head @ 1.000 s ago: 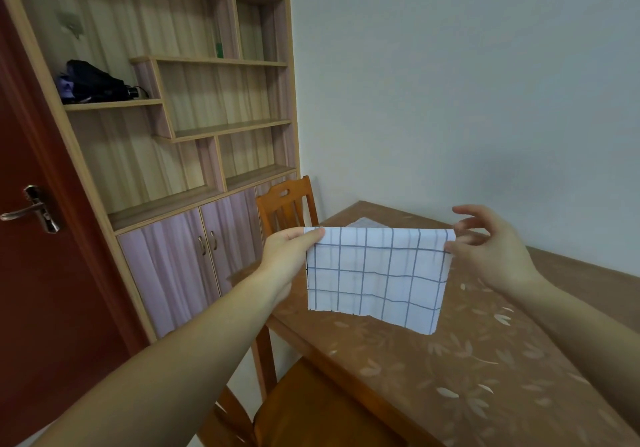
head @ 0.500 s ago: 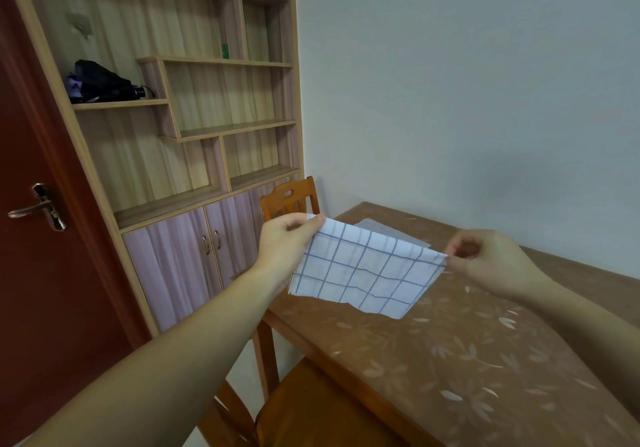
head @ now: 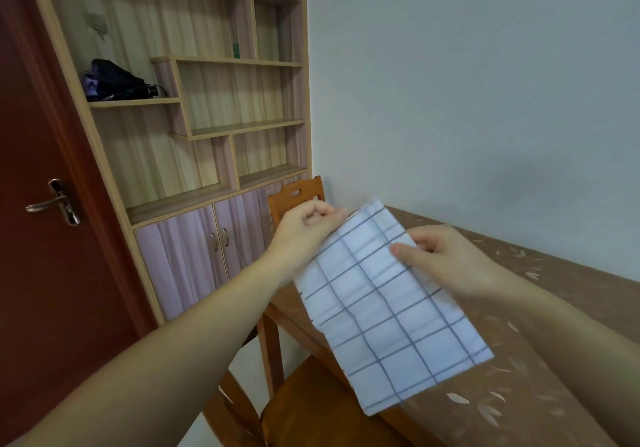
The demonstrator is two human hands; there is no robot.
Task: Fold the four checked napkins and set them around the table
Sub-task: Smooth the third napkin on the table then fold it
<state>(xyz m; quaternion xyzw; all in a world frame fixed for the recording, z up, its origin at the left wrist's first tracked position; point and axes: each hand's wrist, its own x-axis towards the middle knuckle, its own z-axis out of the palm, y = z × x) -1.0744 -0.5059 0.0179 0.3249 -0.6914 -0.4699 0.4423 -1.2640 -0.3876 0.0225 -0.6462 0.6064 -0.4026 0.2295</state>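
Napkin (head: 388, 304), white with a grey check, is held in the air over the near corner of the table (head: 519, 394), slanting from upper left down to lower right. Left hand (head: 304, 228) pinches the upper left corner: fingers (head: 320, 209) curled closed, the cloth edge emerging from between thumb and fingertips. Right hand (head: 446, 259) grips the upper right edge; thumb (head: 403, 251) lies flat on the facing side of the cloth, remaining fingers are curled in behind the edge, so their contact with the cloth cannot be told. Lower part of the napkin hangs free, no finger on it, bottom corner reaching past the table edge above the chair (head: 311, 408) seat. Image is motion-blurred around both hands. Table surface is brown with a pale leaf pattern. Cabinet (head: 194, 245) with open shelves stands against the left wall, beside a dark red door (head: 41, 256).
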